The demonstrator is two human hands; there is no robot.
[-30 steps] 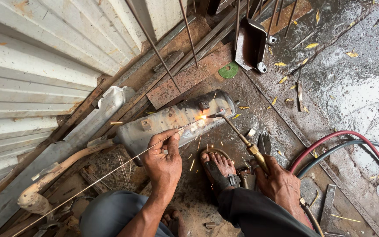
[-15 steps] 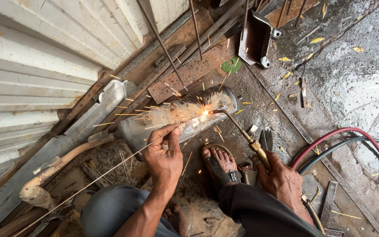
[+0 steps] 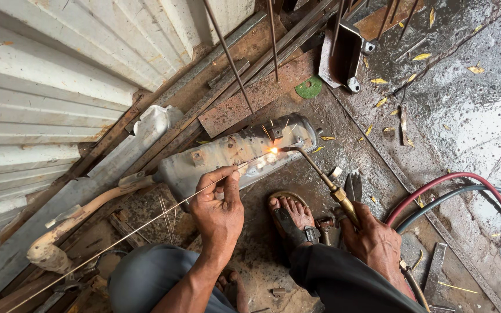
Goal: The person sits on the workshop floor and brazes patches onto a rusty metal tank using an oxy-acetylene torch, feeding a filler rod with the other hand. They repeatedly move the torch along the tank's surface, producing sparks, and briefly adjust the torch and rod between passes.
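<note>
A grey metal exhaust silencer (image 3: 227, 153) lies on the ground with its bent rusty pipe (image 3: 76, 217) running to the lower left. My left hand (image 3: 218, 203) pinches a thin filler rod (image 3: 117, 237) whose tip meets a small bright flame (image 3: 273, 150) on the silencer's top. My right hand (image 3: 372, 237) grips a brass gas torch (image 3: 320, 174), its nozzle pointed at the same glowing spot. My sandalled foot (image 3: 291, 217) rests between the two hands, just in front of the silencer.
Red and dark hoses (image 3: 453, 191) trail from the torch to the right. A corrugated metal shutter (image 3: 47, 87) fills the left. Rusty plates (image 3: 250, 98), thin rods (image 3: 230, 58), a grey bracket (image 3: 343, 55) and a green disc (image 3: 309, 88) lie beyond. Wet ground (image 3: 471, 110) spreads right.
The shower of sparks seen half a second ago has died down to a small flame. The rod tip and torch nozzle stay at the same spot on the silencer.
</note>
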